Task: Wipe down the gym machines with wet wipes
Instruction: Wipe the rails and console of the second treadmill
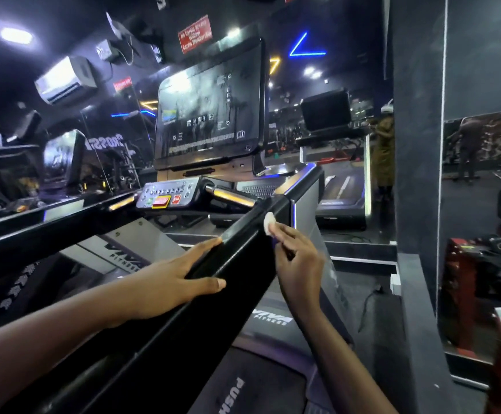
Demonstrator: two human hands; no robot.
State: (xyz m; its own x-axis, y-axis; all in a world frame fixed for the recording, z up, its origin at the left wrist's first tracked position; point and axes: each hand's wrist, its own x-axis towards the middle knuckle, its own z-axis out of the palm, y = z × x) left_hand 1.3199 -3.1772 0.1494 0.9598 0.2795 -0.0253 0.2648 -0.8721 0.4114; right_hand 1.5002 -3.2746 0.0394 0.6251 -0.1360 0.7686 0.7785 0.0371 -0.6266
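- Left hand (177, 279) is gripping the treadmill's black handrail (237, 261): thumb lying across the near face, index finger running along the top edge, the other fingers hidden behind the rail.
- Right hand (297, 258) is pinching a small white wet wipe (269, 222) in its fingertips, with the rest of the fingers curled in.
- The wipe is pressing against the handrail's right side, just ahead of the left hand.
- Further up, the console screen (210, 109) is glowing faintly above the control panel (168, 197).
- A red sign (194, 34) is hanging above.
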